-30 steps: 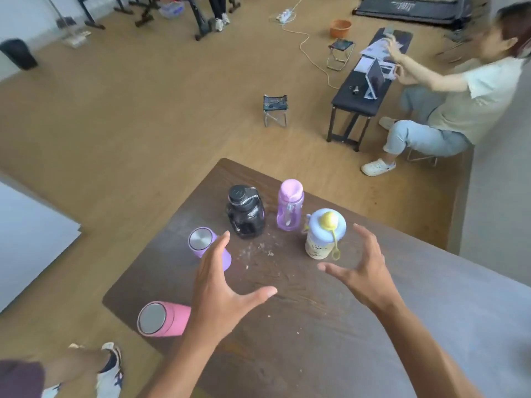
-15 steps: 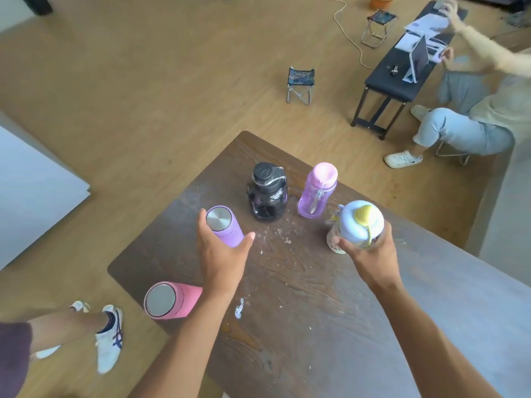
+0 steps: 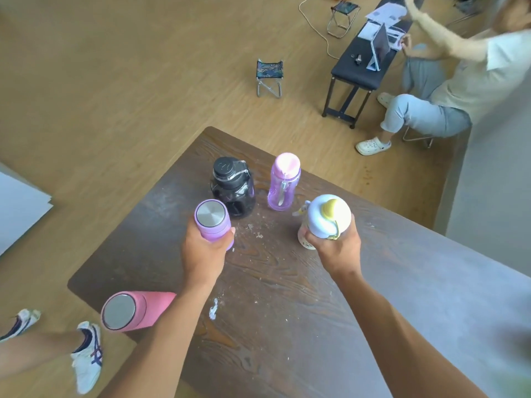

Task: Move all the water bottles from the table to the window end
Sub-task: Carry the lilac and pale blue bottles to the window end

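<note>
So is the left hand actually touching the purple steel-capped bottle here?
Touching. The head view shows the left hand wrapped around the purple steel-capped bottle, thumb pressed against its side.

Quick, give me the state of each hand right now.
Left hand: closed around the purple steel-capped bottle.
Right hand: closed around the white bottle with the yellow cap.

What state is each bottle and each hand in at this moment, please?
Purple steel-capped bottle: capped, gripped by left hand.
White bottle with yellow spout: closed, gripped by right hand.
Black jug: upright on table, capped.
Clear purple bottle: upright, capped.
Pink bottle: near the table corner, capped, untouched.
</note>
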